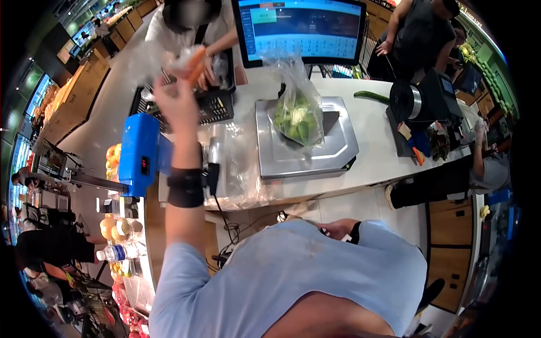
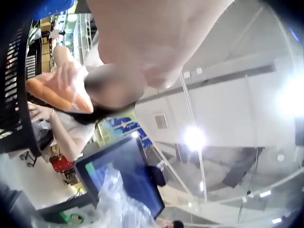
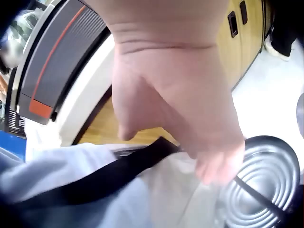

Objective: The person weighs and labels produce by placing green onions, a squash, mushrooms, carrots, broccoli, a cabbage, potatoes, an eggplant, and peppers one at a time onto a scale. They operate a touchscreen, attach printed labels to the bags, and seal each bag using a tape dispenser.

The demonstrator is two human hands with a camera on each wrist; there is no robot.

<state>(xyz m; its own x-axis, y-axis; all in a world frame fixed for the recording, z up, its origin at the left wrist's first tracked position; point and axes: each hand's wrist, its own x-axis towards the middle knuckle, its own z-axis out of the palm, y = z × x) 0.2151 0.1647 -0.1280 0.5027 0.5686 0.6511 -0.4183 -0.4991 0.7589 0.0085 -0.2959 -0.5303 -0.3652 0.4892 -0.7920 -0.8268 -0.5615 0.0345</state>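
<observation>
My left hand (image 1: 179, 107) reaches forward over the counter, blurred, right beside a clear bag of carrots (image 1: 195, 66). In the left wrist view, the hand (image 2: 147, 42) fills the top with its fingers hidden; I cannot tell whether they grip the bag. There a person opposite has a hand (image 2: 68, 76) on the carrots (image 2: 57, 97). My right hand (image 3: 183, 99) hangs low by my body, its fingers loosely bent beside a black strap (image 3: 118, 171) and pale cloth. A clear bag of green vegetables (image 1: 301, 121) stands on the metal scale (image 1: 270, 160).
A black basket (image 1: 217, 110) is in front of the person opposite. Behind the scale stands a screen (image 1: 301, 31). A blue device (image 1: 138, 155) is at the counter's left. To the right lie a cucumber (image 1: 371, 96) and a black machine (image 1: 434, 98).
</observation>
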